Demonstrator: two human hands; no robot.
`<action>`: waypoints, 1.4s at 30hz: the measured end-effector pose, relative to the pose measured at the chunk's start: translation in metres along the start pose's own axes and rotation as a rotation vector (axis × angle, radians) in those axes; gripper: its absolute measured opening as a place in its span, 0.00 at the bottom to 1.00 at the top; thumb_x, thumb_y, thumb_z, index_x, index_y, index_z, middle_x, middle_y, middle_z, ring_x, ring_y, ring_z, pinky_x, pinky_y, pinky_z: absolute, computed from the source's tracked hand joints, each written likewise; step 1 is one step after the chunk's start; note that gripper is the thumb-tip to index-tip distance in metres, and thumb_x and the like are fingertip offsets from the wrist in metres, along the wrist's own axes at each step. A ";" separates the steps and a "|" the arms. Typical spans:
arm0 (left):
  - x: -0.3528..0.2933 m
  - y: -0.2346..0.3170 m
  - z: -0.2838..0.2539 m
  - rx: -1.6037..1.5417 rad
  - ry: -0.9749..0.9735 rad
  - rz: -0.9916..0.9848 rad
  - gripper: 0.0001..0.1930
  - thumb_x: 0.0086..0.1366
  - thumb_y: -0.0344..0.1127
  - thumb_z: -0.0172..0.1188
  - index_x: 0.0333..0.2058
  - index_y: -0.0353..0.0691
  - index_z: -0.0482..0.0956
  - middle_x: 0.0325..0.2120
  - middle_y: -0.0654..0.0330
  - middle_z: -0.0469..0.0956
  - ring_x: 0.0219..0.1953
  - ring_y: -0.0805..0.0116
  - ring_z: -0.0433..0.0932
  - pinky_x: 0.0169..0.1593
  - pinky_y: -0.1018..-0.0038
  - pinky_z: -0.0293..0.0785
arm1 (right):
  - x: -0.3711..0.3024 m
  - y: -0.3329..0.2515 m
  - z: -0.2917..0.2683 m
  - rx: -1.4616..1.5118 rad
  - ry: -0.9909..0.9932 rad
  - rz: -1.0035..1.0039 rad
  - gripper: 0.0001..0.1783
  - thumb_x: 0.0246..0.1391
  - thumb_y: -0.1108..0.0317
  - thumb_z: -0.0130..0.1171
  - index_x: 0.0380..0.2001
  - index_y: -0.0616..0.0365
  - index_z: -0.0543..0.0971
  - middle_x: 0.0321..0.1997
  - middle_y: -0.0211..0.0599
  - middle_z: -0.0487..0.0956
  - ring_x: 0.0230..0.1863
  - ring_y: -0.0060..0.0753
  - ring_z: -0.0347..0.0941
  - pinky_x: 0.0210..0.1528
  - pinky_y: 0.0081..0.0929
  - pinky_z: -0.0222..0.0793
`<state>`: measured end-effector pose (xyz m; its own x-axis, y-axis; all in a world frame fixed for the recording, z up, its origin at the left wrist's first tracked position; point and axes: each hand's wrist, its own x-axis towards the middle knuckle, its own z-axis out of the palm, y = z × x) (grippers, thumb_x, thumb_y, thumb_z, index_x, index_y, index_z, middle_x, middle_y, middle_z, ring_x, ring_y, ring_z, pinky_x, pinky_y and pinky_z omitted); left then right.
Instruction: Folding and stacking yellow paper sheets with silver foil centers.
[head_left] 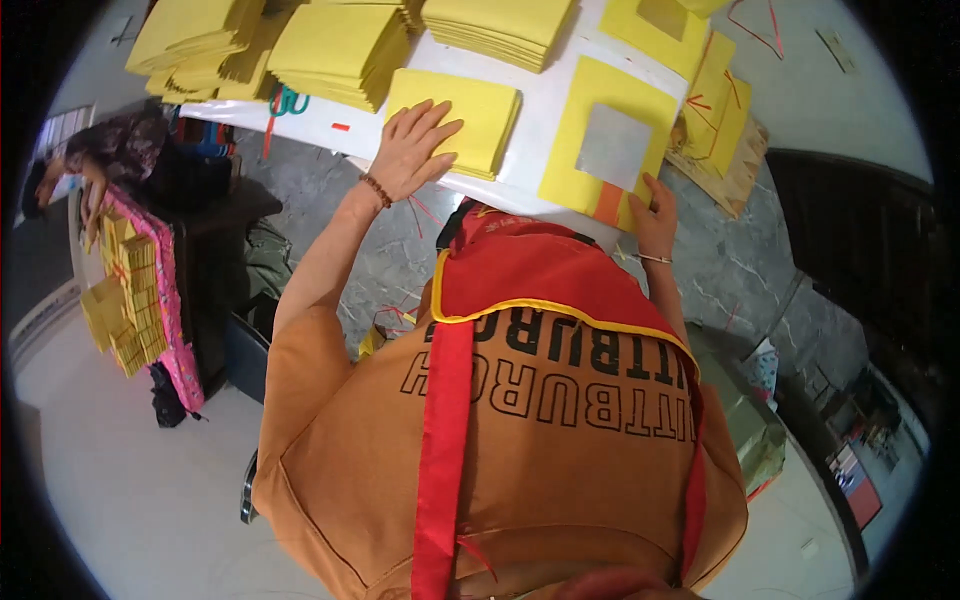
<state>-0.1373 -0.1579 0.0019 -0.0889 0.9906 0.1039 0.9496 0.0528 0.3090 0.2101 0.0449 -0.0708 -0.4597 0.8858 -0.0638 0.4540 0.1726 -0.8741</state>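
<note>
My left hand lies open, fingers spread, on a short stack of folded yellow sheets at the table's near edge. To its right is a larger yellow sheet, with a grey square plate on top. An orange strip runs from below the plate to the sheet's near edge. My right hand is at that sheet's near right corner, thumb and index finger apart and touching its edge. Its other fingers are partly hidden.
Taller yellow stacks stand along the back of the white table. Teal-handled scissors lie at its left edge. Tied yellow bundles rest on a wooden board at right. Far left, another person bends by a pink-covered table with yellow bundles.
</note>
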 end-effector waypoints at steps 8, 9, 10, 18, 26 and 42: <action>0.010 0.003 -0.006 0.053 0.038 0.044 0.19 0.61 0.45 0.49 0.48 0.46 0.70 0.53 0.59 0.64 0.56 0.59 0.60 0.57 0.61 0.53 | -0.001 -0.005 0.004 0.000 0.044 0.023 0.24 0.42 0.66 0.61 0.47 0.55 0.74 0.50 0.45 0.66 0.50 0.38 0.64 0.49 0.27 0.63; 0.017 0.011 -0.011 0.051 0.033 0.059 0.19 0.61 0.45 0.49 0.48 0.46 0.70 0.53 0.59 0.64 0.56 0.59 0.60 0.57 0.61 0.53 | 0.000 -0.007 0.003 -0.060 0.047 -0.002 0.24 0.42 0.66 0.61 0.47 0.55 0.74 0.50 0.45 0.65 0.50 0.38 0.64 0.48 0.26 0.63; 0.026 0.023 -0.014 0.060 0.076 0.046 0.16 0.59 0.40 0.51 0.45 0.44 0.72 0.50 0.58 0.67 0.54 0.58 0.62 0.54 0.62 0.56 | 0.000 -0.009 0.003 -0.121 0.050 -0.027 0.24 0.42 0.66 0.61 0.47 0.55 0.75 0.50 0.45 0.65 0.50 0.38 0.64 0.47 0.26 0.64; 0.070 0.123 0.051 -0.129 0.035 0.420 0.14 0.52 0.39 0.60 0.36 0.42 0.74 0.36 0.59 0.72 0.40 0.62 0.69 0.42 0.69 0.64 | 0.002 -0.003 0.006 0.068 0.039 0.026 0.23 0.41 0.68 0.62 0.45 0.48 0.76 0.52 0.40 0.63 0.47 0.33 0.66 0.42 0.24 0.67; 0.081 0.114 0.070 -0.159 0.005 0.495 0.09 0.55 0.38 0.57 0.34 0.42 0.76 0.31 0.60 0.73 0.38 0.63 0.71 0.39 0.69 0.67 | 0.011 0.025 0.010 0.458 -0.080 0.143 0.15 0.43 0.70 0.61 0.38 0.54 0.78 0.51 0.35 0.64 0.43 0.26 0.68 0.44 0.22 0.66; 0.104 0.112 0.061 -0.814 -0.307 -0.278 0.10 0.55 0.37 0.55 0.28 0.36 0.79 0.21 0.56 0.77 0.23 0.69 0.75 0.30 0.75 0.70 | 0.011 0.001 0.008 0.619 0.045 0.393 0.26 0.60 0.50 0.39 0.40 0.63 0.76 0.44 0.37 0.73 0.50 0.31 0.65 0.55 0.27 0.54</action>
<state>-0.0223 -0.0414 -0.0104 -0.0882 0.9516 -0.2944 0.3901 0.3049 0.8688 0.1995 0.0515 -0.0764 -0.3134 0.8515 -0.4203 0.0586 -0.4245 -0.9036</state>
